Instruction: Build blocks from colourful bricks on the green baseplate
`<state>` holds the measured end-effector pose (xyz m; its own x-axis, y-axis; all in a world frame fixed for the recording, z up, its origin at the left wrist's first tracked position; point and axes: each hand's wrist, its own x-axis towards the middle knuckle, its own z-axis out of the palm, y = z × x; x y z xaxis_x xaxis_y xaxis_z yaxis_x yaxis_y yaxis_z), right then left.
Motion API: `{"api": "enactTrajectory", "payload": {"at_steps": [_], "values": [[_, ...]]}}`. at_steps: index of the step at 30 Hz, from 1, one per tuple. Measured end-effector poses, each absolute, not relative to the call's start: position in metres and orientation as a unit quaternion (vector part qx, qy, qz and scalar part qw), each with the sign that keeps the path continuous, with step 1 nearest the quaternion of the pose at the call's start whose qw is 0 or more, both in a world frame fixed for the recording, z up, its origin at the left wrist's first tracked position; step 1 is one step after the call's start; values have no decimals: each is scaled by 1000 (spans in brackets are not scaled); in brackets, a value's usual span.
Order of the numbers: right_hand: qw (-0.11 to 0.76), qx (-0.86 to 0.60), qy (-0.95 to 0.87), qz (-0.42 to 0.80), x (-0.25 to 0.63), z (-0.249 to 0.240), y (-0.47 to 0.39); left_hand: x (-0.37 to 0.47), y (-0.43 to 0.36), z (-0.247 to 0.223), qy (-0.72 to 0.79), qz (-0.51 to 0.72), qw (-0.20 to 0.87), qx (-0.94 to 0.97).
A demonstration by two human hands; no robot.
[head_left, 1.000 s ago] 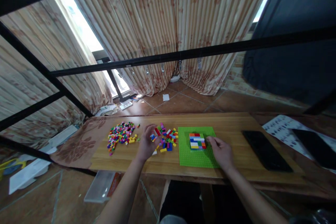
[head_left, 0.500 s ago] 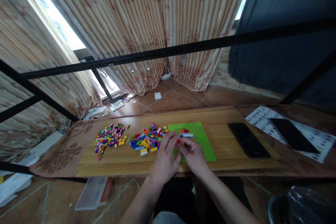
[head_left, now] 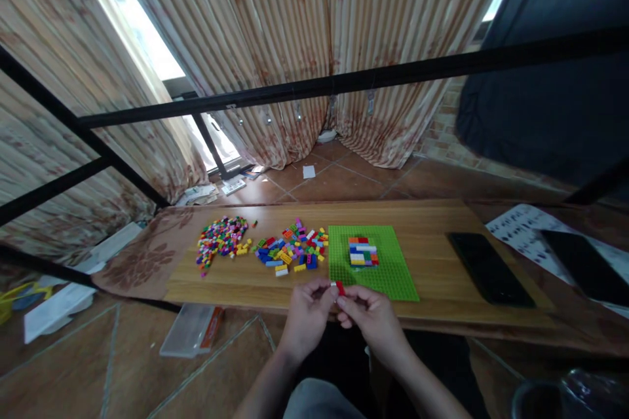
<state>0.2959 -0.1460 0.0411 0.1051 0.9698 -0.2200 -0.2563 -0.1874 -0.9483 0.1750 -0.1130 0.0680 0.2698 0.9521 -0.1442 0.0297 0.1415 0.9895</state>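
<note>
Close to the front edge of the board, my left hand [head_left: 310,315] and my right hand [head_left: 374,323] meet fingertip to fingertip, both closed in a pinch. Between them is a small red toy brick [head_left: 340,288] with a whitish bit at its left; whether that is a second brick I cannot tell. Just beyond my hands lies a green studded baseplate [head_left: 393,275]. A block of stacked multicoloured bricks [head_left: 363,252] sits on it, apart from my fingers. Left of the plate spreads a loose pile of larger bricks [head_left: 287,252].
A heap of smaller bricks [head_left: 221,239] lies further left on the wooden board [head_left: 295,213]. On the right are a black flat device [head_left: 491,268] and a printed sheet [head_left: 521,236] with another dark device [head_left: 584,262]. A black rail [head_left: 295,91] crosses behind.
Both hands have drawn back from over the baseplate toward me, bringing the red brick along. The brick stack is now uncovered. My view has turned slightly left.
</note>
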Motion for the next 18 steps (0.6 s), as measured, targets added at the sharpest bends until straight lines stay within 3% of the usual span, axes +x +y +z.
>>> {"api": "enactTrajectory", "payload": {"at_steps": [3,6,11,14,18], "values": [[494,-523,-368,590,303,31,-155,165,-118,59,471,342,586,564],[457,-567,-407,551,325,25,-157,150,-110,53,519,289,460,659],[449,-661,-538,267,375,33,-142,132,-74,43,598,237,186,743],[435,-672,-576,166,394,39,-127,133,-56,34,615,183,109,759],[413,-668,-603,136,403,37,-107,134,-47,22,617,171,72,764]]}}
